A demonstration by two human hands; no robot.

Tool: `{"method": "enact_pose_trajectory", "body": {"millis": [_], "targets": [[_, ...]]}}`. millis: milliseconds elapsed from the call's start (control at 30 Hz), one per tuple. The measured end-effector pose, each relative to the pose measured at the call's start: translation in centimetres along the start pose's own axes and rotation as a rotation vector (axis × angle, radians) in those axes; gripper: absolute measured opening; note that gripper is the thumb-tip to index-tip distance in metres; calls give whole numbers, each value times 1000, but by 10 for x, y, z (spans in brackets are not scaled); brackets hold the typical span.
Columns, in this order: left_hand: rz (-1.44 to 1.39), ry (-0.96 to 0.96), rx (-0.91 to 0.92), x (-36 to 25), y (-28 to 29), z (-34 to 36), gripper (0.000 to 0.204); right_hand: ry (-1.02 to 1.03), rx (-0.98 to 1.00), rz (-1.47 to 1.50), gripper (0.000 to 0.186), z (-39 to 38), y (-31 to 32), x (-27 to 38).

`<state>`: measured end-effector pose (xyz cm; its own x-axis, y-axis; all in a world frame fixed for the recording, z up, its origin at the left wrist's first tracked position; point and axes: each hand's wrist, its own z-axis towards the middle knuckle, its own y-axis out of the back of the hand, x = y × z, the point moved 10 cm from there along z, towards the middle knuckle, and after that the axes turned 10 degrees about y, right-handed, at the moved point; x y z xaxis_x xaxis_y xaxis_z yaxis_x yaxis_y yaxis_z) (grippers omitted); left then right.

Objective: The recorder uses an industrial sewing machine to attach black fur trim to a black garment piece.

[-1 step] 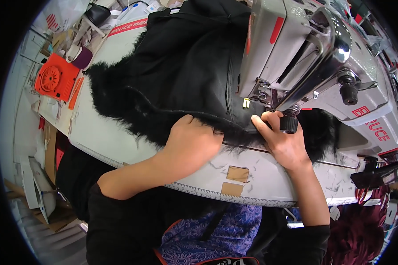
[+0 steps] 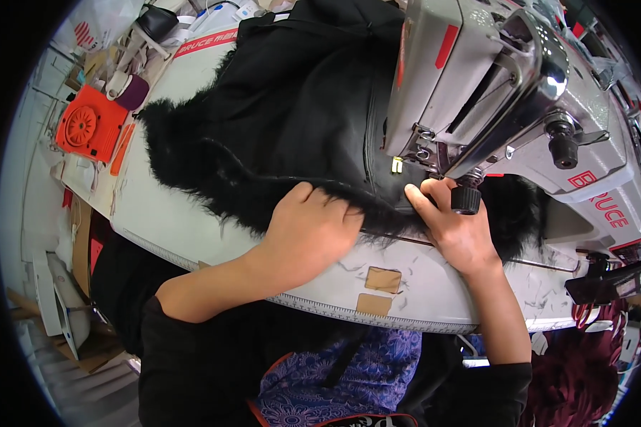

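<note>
A black garment piece [image 2: 299, 128] with a shaggy fur edge lies spread over the sewing table, its near edge under the sewing machine [image 2: 434, 92]. My left hand [image 2: 310, 228] is closed on the near fur edge, its fingers curled over into the pile. To its right, my right hand [image 2: 459, 231] grips the same edge close to the needle area. Its thumb and forefinger press on the black cloth, and a black knob [image 2: 466, 200] covers part of the fingers. A small yellow metal piece [image 2: 397, 165] shows on the machine just beyond them. The needle tip cannot be made out.
An orange plastic device [image 2: 85, 128] and a purple-and-white spool [image 2: 127, 91] sit at the table's left. Brown tape patches [image 2: 383, 280] and a ruler strip [image 2: 320, 307] mark the near edge. Dark red fabric [image 2: 577, 363] hangs at lower right.
My left hand has shifted very slightly, its fingers bunching a little more of the fur edge to the right. The right hand and the machine look unmoved.
</note>
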<state>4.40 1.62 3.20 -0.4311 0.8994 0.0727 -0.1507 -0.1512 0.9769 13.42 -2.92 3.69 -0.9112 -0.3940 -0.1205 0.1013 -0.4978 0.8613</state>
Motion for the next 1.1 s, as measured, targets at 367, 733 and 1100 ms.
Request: {"method": "enact_pose_trajectory", "body": {"millis": [367,733,1100], "targets": [[-118,-256,-227,-16,2,12,25,2,-50,69,27,-3,6,8],[-251,-389,-444,-9,8,7,22,-7,-12,112,28,-3,11,9],[-270,-428,-502,-4,7,3,17,-8,131,-100,33,0,4,14]]}}
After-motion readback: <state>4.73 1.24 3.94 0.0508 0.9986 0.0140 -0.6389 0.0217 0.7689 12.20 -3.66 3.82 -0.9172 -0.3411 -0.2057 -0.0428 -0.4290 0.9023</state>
